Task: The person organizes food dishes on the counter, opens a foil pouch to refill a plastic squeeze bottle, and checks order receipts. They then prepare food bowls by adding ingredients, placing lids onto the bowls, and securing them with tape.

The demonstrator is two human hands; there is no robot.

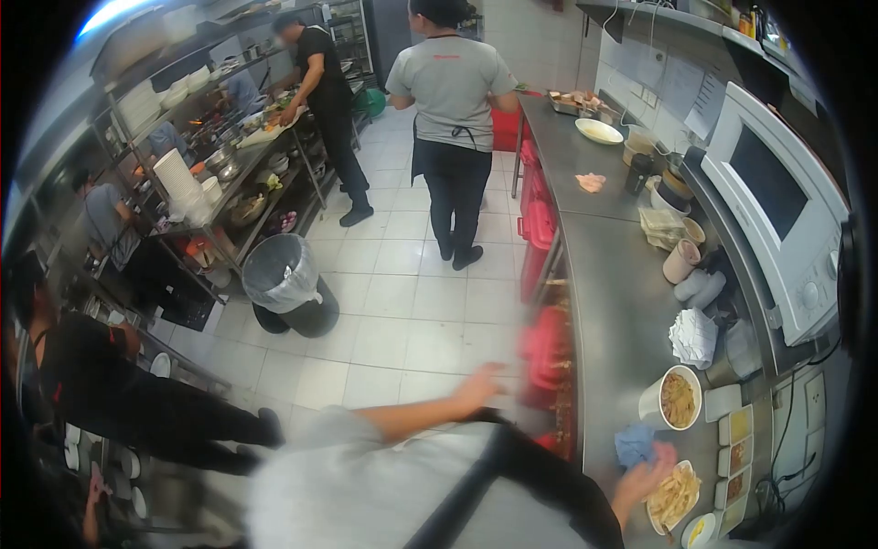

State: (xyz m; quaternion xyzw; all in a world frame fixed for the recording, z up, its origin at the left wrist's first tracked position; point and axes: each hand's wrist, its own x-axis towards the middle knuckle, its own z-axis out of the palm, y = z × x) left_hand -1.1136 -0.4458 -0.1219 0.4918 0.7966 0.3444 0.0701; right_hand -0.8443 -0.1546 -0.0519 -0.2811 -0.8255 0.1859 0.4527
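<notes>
My left hand (477,388) is out over the floor to the left of the steel counter, slightly blurred, fingers stretched and holding nothing. On the counter, my right hand (647,471) is at a crumpled blue cloth (634,445), which it seems to grip at one edge. Just beside that hand lies a white dish of pale fries or strips (674,497). A white tub of brownish food (678,399) stands beyond the cloth. At the near edge is a small bowl with something yellow (700,531).
Condiment containers (734,457) line the wall side. A microwave (777,210) sits on a shelf above the counter (599,302). Red bins (540,224) stand under it. A lined trash bin (293,284) is on the floor. A person in grey (451,82) stands ahead; others work at left.
</notes>
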